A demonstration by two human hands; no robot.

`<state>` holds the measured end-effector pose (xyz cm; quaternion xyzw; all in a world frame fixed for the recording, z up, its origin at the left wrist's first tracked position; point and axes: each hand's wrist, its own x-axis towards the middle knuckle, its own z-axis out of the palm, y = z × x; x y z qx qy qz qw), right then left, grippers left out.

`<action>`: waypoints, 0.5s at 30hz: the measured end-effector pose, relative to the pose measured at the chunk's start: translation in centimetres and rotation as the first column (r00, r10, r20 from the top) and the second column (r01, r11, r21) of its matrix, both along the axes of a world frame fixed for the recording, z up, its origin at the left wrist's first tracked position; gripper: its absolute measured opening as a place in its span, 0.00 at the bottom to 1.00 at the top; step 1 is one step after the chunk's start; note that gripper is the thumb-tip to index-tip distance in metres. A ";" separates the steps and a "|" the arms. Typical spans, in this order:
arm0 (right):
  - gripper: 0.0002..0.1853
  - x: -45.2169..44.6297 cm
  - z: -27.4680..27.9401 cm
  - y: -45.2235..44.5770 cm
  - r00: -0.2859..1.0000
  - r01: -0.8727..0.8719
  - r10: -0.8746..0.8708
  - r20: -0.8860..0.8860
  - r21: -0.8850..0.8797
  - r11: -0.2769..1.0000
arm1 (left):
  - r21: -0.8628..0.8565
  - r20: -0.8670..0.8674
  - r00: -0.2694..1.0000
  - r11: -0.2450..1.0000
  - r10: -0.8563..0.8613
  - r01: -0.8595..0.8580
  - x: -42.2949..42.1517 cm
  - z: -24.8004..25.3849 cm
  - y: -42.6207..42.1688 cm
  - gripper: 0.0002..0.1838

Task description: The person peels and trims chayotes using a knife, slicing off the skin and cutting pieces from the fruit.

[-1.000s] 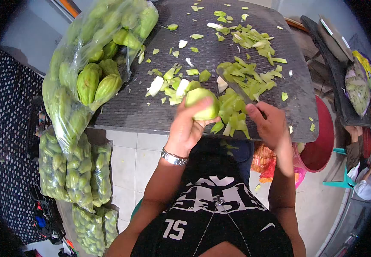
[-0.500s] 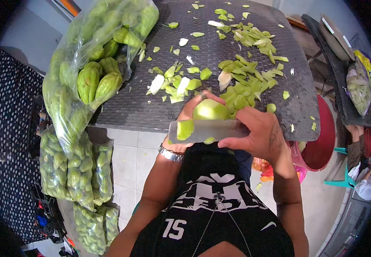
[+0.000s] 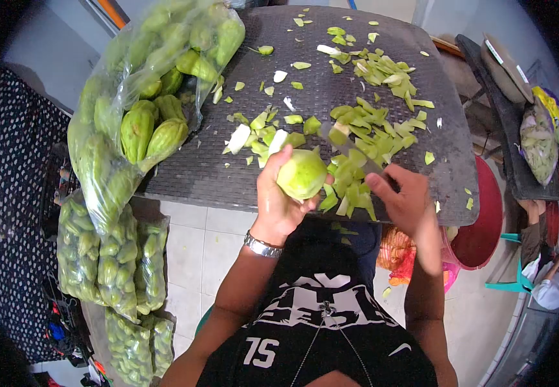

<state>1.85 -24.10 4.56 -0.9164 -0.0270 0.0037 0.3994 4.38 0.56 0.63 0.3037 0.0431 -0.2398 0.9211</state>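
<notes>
My left hand (image 3: 275,200) is closed around a mostly peeled pale green chayote (image 3: 302,174), held over the table's near edge. In my right hand (image 3: 407,197) is a knife (image 3: 355,153); its wide blade points up and left over the heap of peelings, apart from the chayote. The knife's handle is hidden in my fingers. Green chayote peelings (image 3: 382,132) lie thickly beyond my hands, and a smaller cluster of peelings (image 3: 266,129) lies just beyond the chayote.
On the left of the dark woven table (image 3: 228,184) lies a clear plastic bag (image 3: 92,129) of whole chayotes. Filled bags (image 3: 105,258) stand below it. A red tub (image 3: 482,226) is at the right, and a person (image 3: 549,287) is at the far right.
The knife has moved away from the chayote, its blade swinging from level across it to pointing up and left. My left hand has turned the chayote and shifted slightly left. More peelings lie near my right hand.
</notes>
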 end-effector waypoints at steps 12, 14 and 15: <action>0.36 -2.0 -1.0 5.9 0.932 -0.129 0.223 0.285 -0.317 0.940 | 0.016 -0.174 0.965 0.980 0.196 -0.196 -0.2 -1.4 -2.8 0.25; 0.36 -1.8 -1.3 5.9 0.921 -0.140 0.254 0.297 -0.357 0.924 | 0.004 -0.176 0.959 0.974 0.224 -0.227 -0.2 -1.5 -2.9 0.25; 0.35 -1.7 -1.1 6.0 0.916 -0.129 0.243 0.319 -0.341 0.931 | -0.001 -0.177 0.955 0.970 0.238 -0.242 -0.2 -1.5 -3.0 0.25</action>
